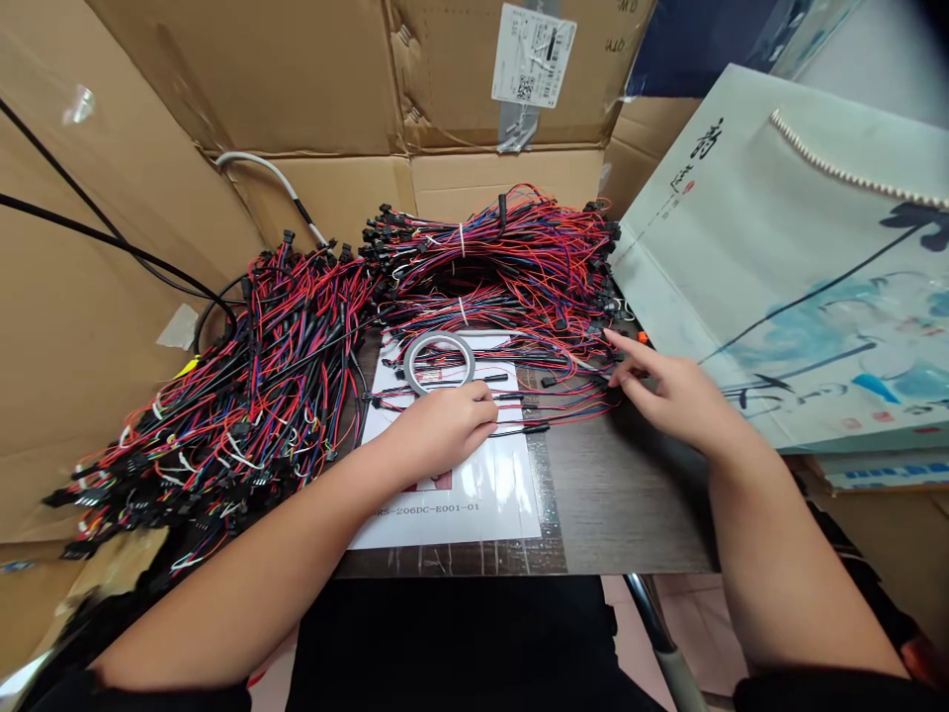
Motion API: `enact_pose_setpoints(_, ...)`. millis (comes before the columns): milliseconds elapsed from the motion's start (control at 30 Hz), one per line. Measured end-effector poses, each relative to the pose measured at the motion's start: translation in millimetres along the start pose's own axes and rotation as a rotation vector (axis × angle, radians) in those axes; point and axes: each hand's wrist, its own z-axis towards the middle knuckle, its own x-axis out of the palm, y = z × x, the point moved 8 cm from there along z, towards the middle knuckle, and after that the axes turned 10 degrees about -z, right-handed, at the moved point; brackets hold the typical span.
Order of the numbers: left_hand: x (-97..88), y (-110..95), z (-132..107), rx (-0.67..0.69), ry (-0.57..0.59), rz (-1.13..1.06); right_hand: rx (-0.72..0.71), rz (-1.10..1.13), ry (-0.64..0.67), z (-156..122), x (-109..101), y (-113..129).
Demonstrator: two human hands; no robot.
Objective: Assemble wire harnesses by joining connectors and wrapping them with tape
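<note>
My left hand (456, 420) is closed, its fingers curled down over a few loose wire harnesses (567, 405) that run across the table. Their black connectors (375, 400) show on its left side; the fingertips' exact grip is hidden. Just behind that hand, a roll of grey-white tape (472, 361) lies flat. My right hand (663, 386) is at the right ends of the wires, index finger stretched out at the connectors and thumb apart from it. Beneath the left hand lies a printed white sheet (511, 504).
Tied bundles of red, blue and black wire harnesses (489, 247) lie at the back. A large loose heap of harnesses (297, 346) fills the left. Cardboard (311, 79) walls the table, and a pale paper bag (756, 227) leans at the right. The table's front edge (630, 571) is near my body.
</note>
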Motion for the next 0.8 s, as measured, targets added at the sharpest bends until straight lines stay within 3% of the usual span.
enact_pose_setpoints(467, -0.7, 2.6, 0.4, 0.006, -0.001, -0.01, -0.153, 0.14, 0.119, 1.1, 21.5, 3.5)
enact_pose_setpoints(667, -4.0, 4.2, -0.2, 0.0, 0.004, 0.016, -0.168, 0.137, 0.067, -0.6, 10.5, 1.1)
enact_pose_setpoints(800, -3.7, 4.6, -0.6, 0.036, 0.054, -0.017, -0.193, 0.06, 0.122, -3.2, 11.7, 3.7)
